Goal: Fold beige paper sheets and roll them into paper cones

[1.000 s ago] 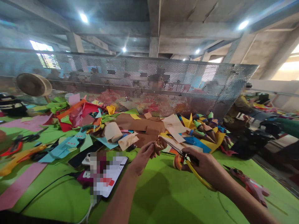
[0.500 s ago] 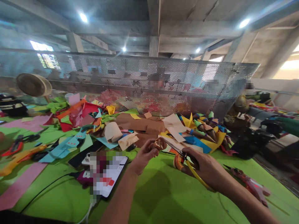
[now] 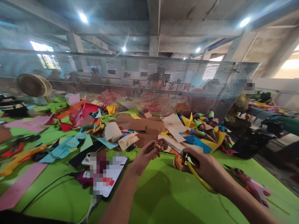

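Note:
Between the fingertips of my left hand (image 3: 146, 157) is a small curled piece of brown-orange paper (image 3: 161, 145). My right hand (image 3: 205, 166) is closed round yellow-handled scissors (image 3: 192, 172). Their metal blades reach left, and the tips meet or lie right beside the paper piece; I cannot tell whether they cut into it. An orange, striped round item (image 3: 178, 161) shows just under the right fingers, partly hidden. Brown paper sheets (image 3: 130, 122) and pale paper pieces (image 3: 171, 123) lie beyond both hands.
A phone (image 3: 114, 177) with a cable lies left of my left arm on the green table (image 3: 154, 199). A pink glue gun (image 3: 253, 186) is at the right, a yellow tool (image 3: 21, 158) at the left. Coloured paper scraps (image 3: 79, 113) pile before a perforated metal screen (image 3: 130, 74).
The paper piece has turned slightly in my left fingers. The scissors' tips have shifted a little to the right and down. Everything else on the table has stayed put.

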Demonstrator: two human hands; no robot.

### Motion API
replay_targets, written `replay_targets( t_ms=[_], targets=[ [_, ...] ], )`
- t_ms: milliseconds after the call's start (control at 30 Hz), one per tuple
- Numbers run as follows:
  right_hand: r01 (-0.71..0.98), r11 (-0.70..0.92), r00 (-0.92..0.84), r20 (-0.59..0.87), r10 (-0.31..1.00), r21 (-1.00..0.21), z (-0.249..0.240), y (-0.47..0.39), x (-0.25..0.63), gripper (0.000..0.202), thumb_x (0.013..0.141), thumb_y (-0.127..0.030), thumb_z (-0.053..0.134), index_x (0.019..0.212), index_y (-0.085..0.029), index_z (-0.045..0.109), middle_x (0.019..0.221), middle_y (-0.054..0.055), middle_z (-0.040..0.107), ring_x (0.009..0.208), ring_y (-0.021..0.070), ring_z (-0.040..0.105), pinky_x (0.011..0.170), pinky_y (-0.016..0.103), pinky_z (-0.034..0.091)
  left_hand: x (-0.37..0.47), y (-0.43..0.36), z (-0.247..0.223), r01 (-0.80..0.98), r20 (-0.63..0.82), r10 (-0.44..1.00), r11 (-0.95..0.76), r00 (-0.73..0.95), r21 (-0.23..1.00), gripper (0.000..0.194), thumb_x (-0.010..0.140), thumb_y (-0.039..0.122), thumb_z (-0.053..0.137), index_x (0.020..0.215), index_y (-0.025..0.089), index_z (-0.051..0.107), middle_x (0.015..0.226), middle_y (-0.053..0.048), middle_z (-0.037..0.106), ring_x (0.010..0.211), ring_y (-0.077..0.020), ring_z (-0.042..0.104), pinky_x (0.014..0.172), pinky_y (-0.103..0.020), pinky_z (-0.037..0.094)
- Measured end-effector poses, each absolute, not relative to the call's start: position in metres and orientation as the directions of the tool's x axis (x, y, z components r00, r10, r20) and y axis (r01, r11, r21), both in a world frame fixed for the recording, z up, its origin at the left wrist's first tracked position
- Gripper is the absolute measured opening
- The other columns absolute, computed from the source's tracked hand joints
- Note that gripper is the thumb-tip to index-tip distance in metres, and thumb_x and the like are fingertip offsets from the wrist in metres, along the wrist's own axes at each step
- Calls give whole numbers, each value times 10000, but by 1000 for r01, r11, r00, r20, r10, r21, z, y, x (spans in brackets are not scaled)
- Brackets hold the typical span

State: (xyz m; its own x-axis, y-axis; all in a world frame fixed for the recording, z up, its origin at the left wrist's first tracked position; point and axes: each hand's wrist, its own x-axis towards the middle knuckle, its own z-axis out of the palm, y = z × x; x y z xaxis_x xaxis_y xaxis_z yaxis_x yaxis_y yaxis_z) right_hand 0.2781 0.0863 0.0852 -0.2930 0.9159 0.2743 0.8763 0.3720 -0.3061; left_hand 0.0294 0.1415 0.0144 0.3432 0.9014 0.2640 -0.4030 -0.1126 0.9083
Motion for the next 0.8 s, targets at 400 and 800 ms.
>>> replay_targets(
  t_ms=[400, 800],
  targets=[
    [896, 371, -295, 296, 909, -244, 84, 84, 283, 431, 782, -529, 696, 1123, -265, 683, 745, 14, 734, 612, 206, 668, 601, 282, 501, 29, 141, 18, -407, 219, 916, -69, 336, 911, 453, 824, 598, 650, 916, 154, 663, 748, -17, 576, 658, -101, 430, 633, -242, 321],
    [883, 387, -315, 278, 908, -264, 83, 85, 282, 446, 765, -503, 723, 1148, -281, 678, 872, 35, 761, 691, 225, 701, 655, 307, 525, 28, 140, 16, -333, 169, 913, -39, 371, 942, 507, 792, 655, 643, 894, 159, 664, 741, -22, 562, 674, -120, 430, 645, -258, 318]
  ],
)
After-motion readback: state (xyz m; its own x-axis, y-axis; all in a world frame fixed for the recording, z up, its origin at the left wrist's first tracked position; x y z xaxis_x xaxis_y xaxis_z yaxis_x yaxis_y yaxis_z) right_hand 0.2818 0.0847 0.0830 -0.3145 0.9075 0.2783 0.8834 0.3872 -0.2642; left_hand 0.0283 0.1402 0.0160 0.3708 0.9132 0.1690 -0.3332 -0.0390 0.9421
